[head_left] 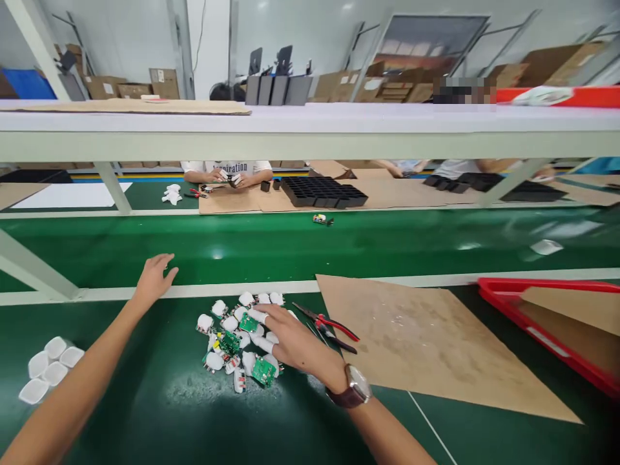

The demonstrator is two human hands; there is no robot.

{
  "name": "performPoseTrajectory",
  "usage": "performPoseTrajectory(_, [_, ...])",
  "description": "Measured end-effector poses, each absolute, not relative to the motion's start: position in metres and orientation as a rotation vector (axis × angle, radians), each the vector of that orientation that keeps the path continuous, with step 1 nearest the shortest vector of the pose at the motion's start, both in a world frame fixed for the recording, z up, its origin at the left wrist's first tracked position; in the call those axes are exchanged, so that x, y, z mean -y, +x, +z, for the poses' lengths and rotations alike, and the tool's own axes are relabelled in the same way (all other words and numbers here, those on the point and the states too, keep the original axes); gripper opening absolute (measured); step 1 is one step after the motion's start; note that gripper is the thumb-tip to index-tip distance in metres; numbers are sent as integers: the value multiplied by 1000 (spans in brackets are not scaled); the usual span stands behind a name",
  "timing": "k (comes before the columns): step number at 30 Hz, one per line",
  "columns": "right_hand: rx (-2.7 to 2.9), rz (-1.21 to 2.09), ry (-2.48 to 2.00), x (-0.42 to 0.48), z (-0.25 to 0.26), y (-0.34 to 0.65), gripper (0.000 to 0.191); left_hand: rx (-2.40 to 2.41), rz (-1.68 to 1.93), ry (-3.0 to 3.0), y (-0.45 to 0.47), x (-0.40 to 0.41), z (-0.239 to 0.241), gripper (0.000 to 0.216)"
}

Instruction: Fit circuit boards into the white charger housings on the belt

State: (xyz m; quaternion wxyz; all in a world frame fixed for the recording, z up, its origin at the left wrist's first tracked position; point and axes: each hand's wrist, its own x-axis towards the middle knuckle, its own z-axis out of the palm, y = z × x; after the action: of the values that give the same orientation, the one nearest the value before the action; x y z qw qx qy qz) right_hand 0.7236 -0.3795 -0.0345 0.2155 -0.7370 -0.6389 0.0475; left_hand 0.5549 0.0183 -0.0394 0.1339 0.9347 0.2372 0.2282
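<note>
My left hand (155,279) reaches over the pale strip at the edge of the green belt, its fingers apart and nothing in them. White covers show on fingertips of my right hand (295,339), which is stretched out over a pile of small white plastic parts (214,361) wired to green circuit boards (263,371). Its fingers are spread and touch the pile or hover just above it; I cannot tell which. Beside this hand lie red-handled pliers (334,328), partly on a brown cardboard sheet (411,336).
Several white square cups (36,391) stand at the left. A red tray (547,342) is at the right. On the green belt (242,248) sits a small wired part (320,219). Beyond, people work near a black compartment tray (324,194). A shelf (310,123) crosses above.
</note>
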Motion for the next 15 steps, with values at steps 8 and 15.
performPoseTrajectory(8, [1585,158,-1983,364,-29,704,55,-817,504,2676,594,-60,-63,40])
performPoseTrajectory(15, [1046,336,-2046,443,-36,720,43,-636,564,2614,579,-21,-52,43])
